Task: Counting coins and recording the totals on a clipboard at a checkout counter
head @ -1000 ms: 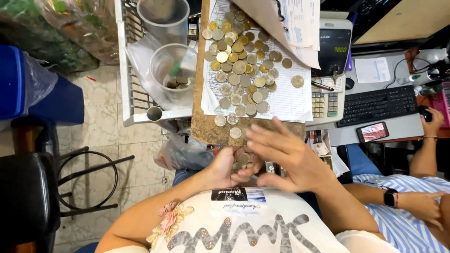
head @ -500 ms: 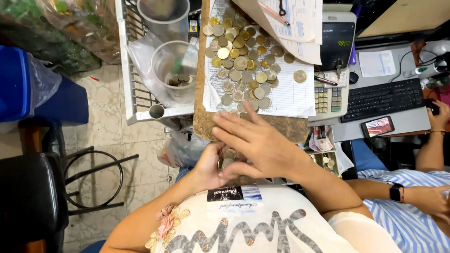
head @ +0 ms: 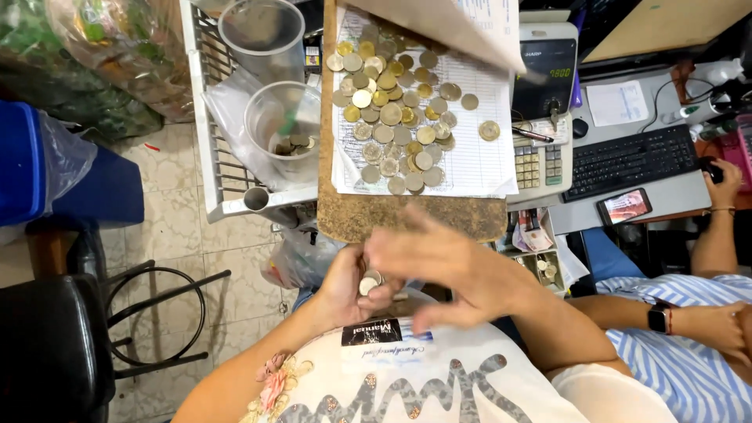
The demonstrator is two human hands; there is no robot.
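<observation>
Your right hand [head: 446,266] has pulled back from the board: half a second ago it lay stretched forward over the near end of the cork board [head: 407,215], its fingers at the edge of the coins, and now it sits close to your chest, blurred with motion, fingers spread and loose, gripping nothing that I can make out. Your left hand [head: 352,286] has hardly moved and stays cupped just below the board's near edge, curled around a small stack of coins [head: 368,282] that shows between thumb and fingers. The change reads as another small batch swept off the board into that cupped hand, so the count in your palm is growing while the pile of coins [head: 395,113] on the lined paper sheet [head: 470,160] looks thinner at its near edge than a second ago, when a few coins trailed down toward your fingers. One coin [head: 489,130] lies apart to the right of the pile. To the left, a clear plastic cup [head: 283,129] in the white wire rack [head: 205,117] holds a few coins at its bottom. Beside you, another person's arm in a striped sleeve [head: 666,345] rests clear of your hands.
</observation>
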